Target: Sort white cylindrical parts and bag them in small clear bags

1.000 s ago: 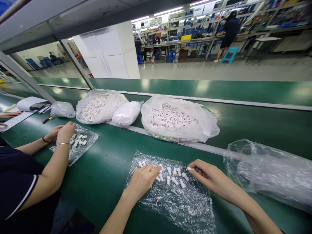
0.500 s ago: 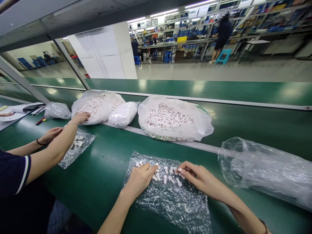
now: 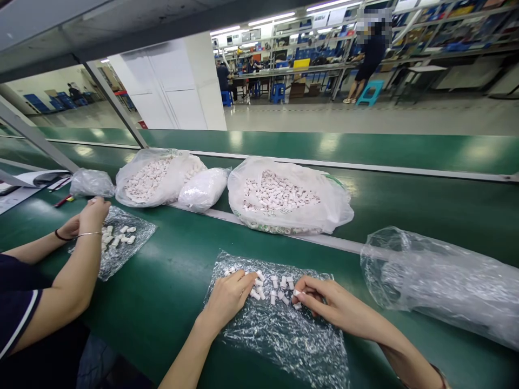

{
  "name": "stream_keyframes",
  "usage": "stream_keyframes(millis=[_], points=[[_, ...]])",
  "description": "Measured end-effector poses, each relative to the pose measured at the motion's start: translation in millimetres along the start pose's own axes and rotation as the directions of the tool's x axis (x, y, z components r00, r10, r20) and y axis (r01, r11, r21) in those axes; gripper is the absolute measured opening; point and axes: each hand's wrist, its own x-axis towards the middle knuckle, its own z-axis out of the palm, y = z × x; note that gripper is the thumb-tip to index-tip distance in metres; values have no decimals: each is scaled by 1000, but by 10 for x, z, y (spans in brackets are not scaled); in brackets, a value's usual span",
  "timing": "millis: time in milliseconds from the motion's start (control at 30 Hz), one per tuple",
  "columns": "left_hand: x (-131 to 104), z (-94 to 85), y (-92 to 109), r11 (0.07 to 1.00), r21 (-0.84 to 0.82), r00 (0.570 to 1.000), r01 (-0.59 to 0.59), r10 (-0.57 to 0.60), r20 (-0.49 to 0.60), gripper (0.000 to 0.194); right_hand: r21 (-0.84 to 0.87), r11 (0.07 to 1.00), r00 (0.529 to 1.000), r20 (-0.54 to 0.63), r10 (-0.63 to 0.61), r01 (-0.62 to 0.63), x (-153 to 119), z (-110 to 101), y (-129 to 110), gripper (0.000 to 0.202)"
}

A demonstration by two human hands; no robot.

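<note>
Small white plastic parts (image 3: 273, 297) lie scattered on a clear plastic bag (image 3: 284, 335) spread flat on the green bench. My left hand (image 3: 229, 294) rests over the parts at the bag's left side, fingers bent together; what they hold, if anything, is hidden. At the right side of the parts, my right hand (image 3: 320, 297) pinches one white part between thumb and forefinger, just above the bag. Behind the bag lies an open white sack (image 3: 332, 208) full of similar parts.
A co-worker's hands (image 3: 91, 216) are over another clear bag (image 3: 140, 229) with white parts at the left. Behind them stand a second sack (image 3: 170, 186) and a bundled bag (image 3: 205, 190). A large roll of clear plastic (image 3: 441, 275) lies at the right.
My right hand has moved slightly down and left, still pinching a part. My left hand has barely moved. The co-worker's hand has come back from the left sack toward their own bag.
</note>
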Motion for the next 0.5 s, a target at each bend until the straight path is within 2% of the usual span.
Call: stream_keyframes(millis=[500], points=[[-13, -2, -37, 999, -46, 999, 26, -27, -21, 27, -13, 1000, 999, 31, 11, -11, 20, 13, 10, 36]])
